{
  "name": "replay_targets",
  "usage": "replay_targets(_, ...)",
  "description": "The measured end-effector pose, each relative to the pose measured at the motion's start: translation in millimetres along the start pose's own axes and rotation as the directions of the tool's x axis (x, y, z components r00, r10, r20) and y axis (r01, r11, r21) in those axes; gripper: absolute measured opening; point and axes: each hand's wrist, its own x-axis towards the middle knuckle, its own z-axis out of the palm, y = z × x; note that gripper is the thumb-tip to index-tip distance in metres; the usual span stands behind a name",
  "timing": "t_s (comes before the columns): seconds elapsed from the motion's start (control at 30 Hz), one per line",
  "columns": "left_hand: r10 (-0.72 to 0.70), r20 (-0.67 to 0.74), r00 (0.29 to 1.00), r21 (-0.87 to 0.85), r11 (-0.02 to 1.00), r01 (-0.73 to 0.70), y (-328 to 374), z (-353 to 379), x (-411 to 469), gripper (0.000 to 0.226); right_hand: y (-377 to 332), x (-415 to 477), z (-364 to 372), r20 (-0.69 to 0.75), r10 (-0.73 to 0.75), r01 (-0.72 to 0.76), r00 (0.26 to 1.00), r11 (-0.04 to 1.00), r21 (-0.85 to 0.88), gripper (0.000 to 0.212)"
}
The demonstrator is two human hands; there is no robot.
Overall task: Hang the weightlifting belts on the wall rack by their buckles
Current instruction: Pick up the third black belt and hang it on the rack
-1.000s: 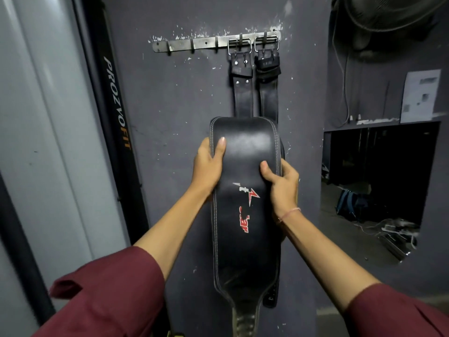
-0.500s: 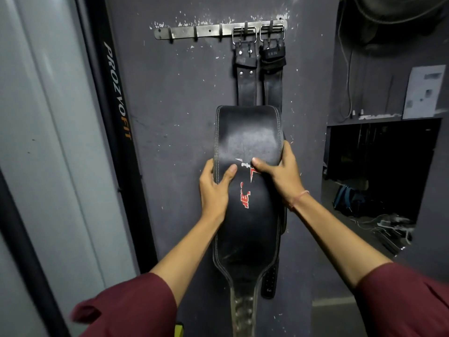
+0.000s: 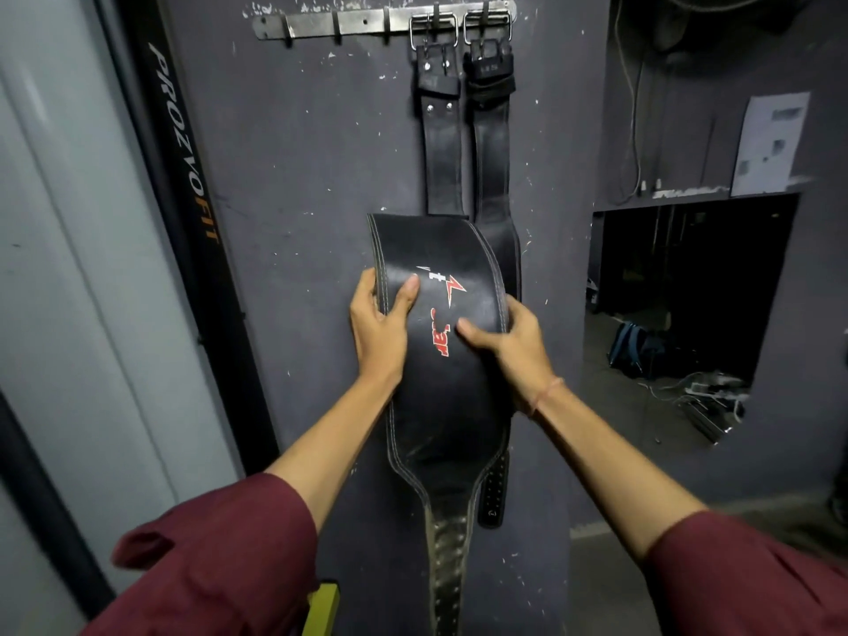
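Black belt (image 3: pixel 440 360) overlaps second hanging belt (image 3: pixel 493 176).

maroon sleeves (image 3: pixel 220 557), thin wrist thread (image 3: pixel 543 394)

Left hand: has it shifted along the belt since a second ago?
Yes. The left hand has slid down the front belt, from beside its folded top edge to level with the red logo.

left rack hooks (image 3: pixel 337 32) free, belts (image 3: pixel 468 144) crowd right
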Motion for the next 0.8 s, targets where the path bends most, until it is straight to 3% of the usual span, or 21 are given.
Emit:
replay_targets(0.2,-0.003,0.022,1.000,0.024,1.000,0.003,5,-9,4,0.023,3,-20,4,0.059,0.006,-0.004,0.998,0.999,-0.032,0.067)
replay_targets(0.43,0.013,0.081,0.997,0.198,0.980,-0.029,20,-13,12,0.031,-11,-13,23,-0.089,-0.075,0.084,0.993,0.991,0.100,0.056)
replay_targets(0.63,-0.034,0.116,0.993,0.305,0.952,-0.003,-4,-41,-35,0.060,-41,13,40,-0.139,-0.139,0.155,0.980,0.982,0.110,0.043)
replay_targets(0.7,-0.076,0.139,0.987,0.300,0.953,0.031,-18,-50,-60,0.068,-50,20,43,-0.144,-0.154,0.168,0.978,0.981,0.093,0.041)
replay_targets(0.8,-0.089,0.136,0.987,0.178,0.982,0.064,-23,-52,-79,0.060,-54,20,45,-0.110,-0.174,0.181,0.979,0.982,0.056,0.040)
